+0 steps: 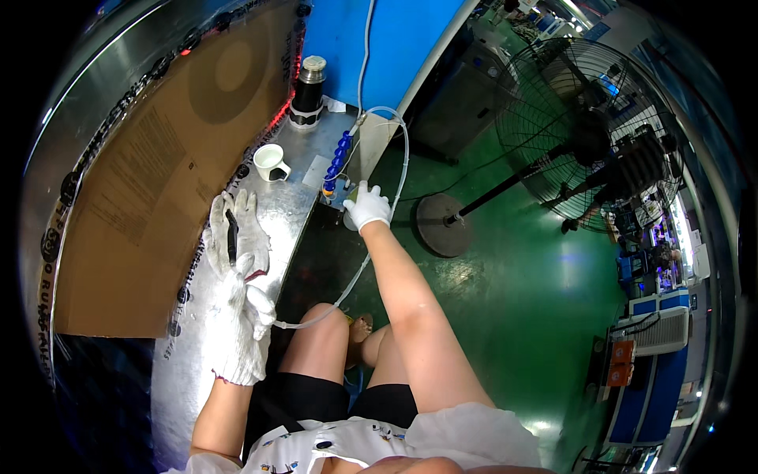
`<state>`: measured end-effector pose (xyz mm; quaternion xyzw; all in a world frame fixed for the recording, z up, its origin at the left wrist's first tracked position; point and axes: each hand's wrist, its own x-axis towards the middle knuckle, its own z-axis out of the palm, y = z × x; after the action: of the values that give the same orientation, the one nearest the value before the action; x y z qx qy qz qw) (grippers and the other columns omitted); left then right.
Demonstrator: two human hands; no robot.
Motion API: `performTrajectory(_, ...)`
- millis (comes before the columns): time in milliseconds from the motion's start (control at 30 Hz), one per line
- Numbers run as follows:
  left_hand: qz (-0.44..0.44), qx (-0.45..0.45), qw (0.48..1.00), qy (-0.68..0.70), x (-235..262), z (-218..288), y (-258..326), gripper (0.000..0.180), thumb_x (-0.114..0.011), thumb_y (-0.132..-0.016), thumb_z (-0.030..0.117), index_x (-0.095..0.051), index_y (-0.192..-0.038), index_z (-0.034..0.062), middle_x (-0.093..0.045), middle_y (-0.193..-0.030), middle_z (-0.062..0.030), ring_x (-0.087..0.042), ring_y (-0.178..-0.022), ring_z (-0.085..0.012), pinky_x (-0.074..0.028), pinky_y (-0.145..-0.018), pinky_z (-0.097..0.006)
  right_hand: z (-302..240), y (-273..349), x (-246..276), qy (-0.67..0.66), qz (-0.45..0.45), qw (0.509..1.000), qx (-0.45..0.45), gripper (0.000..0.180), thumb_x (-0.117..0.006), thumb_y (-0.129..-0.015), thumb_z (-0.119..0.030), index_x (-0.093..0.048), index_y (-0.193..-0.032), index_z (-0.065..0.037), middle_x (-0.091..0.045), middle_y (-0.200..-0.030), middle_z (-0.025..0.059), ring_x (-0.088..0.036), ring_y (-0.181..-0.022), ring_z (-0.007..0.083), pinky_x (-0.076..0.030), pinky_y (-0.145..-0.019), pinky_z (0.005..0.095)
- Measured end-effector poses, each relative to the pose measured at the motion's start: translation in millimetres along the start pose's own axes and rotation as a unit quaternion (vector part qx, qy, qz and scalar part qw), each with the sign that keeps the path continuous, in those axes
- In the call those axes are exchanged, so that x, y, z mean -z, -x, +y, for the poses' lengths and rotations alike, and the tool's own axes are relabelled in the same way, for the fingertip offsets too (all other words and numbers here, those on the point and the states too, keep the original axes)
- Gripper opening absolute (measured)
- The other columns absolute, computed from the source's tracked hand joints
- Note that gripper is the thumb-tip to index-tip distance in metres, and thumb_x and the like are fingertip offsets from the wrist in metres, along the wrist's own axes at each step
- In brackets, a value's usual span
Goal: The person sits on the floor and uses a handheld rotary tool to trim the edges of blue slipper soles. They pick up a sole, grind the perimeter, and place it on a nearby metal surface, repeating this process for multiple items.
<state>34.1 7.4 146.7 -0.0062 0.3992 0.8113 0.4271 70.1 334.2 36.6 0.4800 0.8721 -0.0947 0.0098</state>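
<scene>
My left hand (pixel 241 336), in a white knit glove, is closed at the bench edge. A clear hose (pixel 335 306) runs into it, and the hose's end is hidden in the fingers. Just beyond lies a pair of worn white gloves (pixel 251 225), with a slim black object (pixel 231 237) on top. My right hand (pixel 369 208), also gloved in white, reaches forward with its fingers apart. It is beside a metal fixture at the bench's far corner, close below a blue segmented coolant hose (pixel 338 162). Whether its fingertips touch the fixture is hard to tell.
A white mug (pixel 271 162) and a dark flask (pixel 307 93) stand on the metal bench (pixel 296 207). A large cardboard sheet (pixel 150 166) leans along the left. To the right, a pedestal fan (pixel 588 134) rises from a round base (pixel 444 227) on the green floor.
</scene>
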Motion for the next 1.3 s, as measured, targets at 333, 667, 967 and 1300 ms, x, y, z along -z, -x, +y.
performTrajectory(333, -0.012, -0.006, 0.996, 0.093, -7, 8, 7, 0.034, -0.048, -0.099, 0.014, -0.052, -0.131, 0.0031, -0.054, -0.074, -0.0027, -0.052, -0.059, -0.0073, -0.052, -0.060, -0.025, -10, 70, 44, -0.329, 0.105, 0.893, 0.289, 0.027, -0.058, -0.091, -0.027, -0.064, -0.105, -0.005, -0.067, -0.101, 0.0141, -0.065, -0.083, 0.0246, -0.053, -0.073, 0.0328)
performTrajectory(667, 0.006, 0.005, 0.978, 0.208, -28, -5, -8, 0.030, -0.048, -0.100, 0.018, -0.045, -0.123, 0.0002, -0.063, -0.084, -0.0132, -0.061, -0.066, -0.0193, -0.051, -0.058, -0.023, -44, 248, 14, -0.374, -0.252, 0.851, 0.270, 0.038, -0.060, -0.089, -0.019, -0.056, -0.121, 0.002, -0.065, -0.112, 0.0171, -0.062, -0.106, 0.0262, -0.046, -0.092, 0.0341)
performTrajectory(967, -0.078, 0.006, 0.997, -0.021, -6, -17, 13, 0.026, -0.051, -0.097, 0.017, -0.055, -0.120, 0.0037, -0.061, -0.112, -0.0136, -0.064, -0.093, -0.0224, -0.055, -0.072, -0.032, -153, 171, 2, -0.521, 0.136, 0.793, 0.287, 0.018, -0.064, -0.087, -0.016, -0.069, -0.103, -0.007, -0.060, -0.107, 0.0131, -0.061, -0.093, 0.0270, -0.049, -0.085, 0.0376)
performTrajectory(1300, 0.006, -0.289, 0.498, -0.818, 88, -12, -23, 0.056, -0.051, -0.092, 0.035, -0.043, -0.136, 0.0013, -0.036, -0.145, -0.0226, -0.029, -0.138, -0.0399, -0.020, -0.114, -0.052, -127, 151, 9, -0.846, -0.112, 0.514, -0.081, 0.025, -0.066, -0.091, -0.020, -0.060, -0.106, -0.001, -0.065, -0.094, 0.0091, -0.065, -0.075, 0.0145, -0.054, -0.063, 0.0233)
